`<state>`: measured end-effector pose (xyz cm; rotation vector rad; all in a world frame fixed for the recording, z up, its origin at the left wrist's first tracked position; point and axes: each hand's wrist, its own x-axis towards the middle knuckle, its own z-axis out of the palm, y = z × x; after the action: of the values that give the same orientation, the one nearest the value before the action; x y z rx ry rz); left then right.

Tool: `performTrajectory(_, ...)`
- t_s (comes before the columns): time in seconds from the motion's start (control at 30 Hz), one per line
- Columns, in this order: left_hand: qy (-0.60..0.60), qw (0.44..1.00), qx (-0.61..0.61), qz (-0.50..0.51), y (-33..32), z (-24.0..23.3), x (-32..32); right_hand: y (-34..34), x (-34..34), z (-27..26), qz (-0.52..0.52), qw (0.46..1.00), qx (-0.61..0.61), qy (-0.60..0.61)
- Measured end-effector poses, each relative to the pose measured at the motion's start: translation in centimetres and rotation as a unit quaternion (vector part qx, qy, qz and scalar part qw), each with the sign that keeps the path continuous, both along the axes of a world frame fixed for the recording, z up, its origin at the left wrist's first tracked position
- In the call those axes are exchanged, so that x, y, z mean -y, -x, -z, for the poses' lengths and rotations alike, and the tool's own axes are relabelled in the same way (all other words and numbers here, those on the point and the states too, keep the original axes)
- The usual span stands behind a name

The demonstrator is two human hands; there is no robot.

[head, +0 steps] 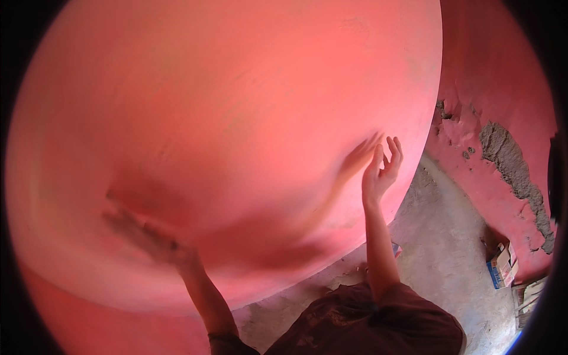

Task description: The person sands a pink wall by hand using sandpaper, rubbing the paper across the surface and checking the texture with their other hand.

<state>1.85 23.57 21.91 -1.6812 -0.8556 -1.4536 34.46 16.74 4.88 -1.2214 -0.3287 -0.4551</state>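
A pink painted wall (pixel 248 111) fills most of the view in front of me. My right hand (pixel 385 171) is raised near its right edge, palm partly turned inward and fingers bent a little and apart, holding nothing. Its shadow falls on the paint just to the left. Lower on the left, my left hand (pixel 151 239) is blurred by motion, with fingers stretched towards the upper left. I see no clear object in it. A dark shadow lies beside it, and whether either hand touches the wall is unclear.
Right of the wall's edge, a second pink wall (pixel 466 66) has a long patch of broken plaster (pixel 510 159). Below lies a grey concrete floor (pixel 439 248). An open cardboard box (pixel 502 268) bearing writing stands by that wall, near slatted items (pixel 530 297) at the lower right.
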Motion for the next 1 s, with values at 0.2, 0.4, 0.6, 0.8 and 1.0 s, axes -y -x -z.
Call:
performTrajectory(0.2, 0.012, 0.990, -0.139, -0.013, -8.5, 2.2, -2.9, -0.4, -4.2, 2.2, -0.035, 0.998, 0.019, 0.057)
performTrajectory(0.4, -0.025, 0.965, -0.259, 0.026, -12.4, -0.2, -3.9, -2.6, -4.3, 4.2, 0.005, 0.984, 0.114, 0.136)
performTrajectory(0.6, 0.045, 0.940, -0.336, 0.036, -14.9, 0.1, -2.5, -3.4, -4.3, 6.2, 0.023, 0.972, 0.172, 0.156)
performTrajectory(0.8, -0.055, 0.959, -0.279, 0.003, -16.7, -6.4, -4.0, -4.3, -3.4, 8.5, 0.026, 0.952, 0.243, 0.185)
performTrajectory(1.0, -0.075, 0.853, -0.517, -0.003, -21.3, 3.2, -0.6, -4.3, -3.8, 9.2, 0.025, 0.953, 0.252, 0.165)
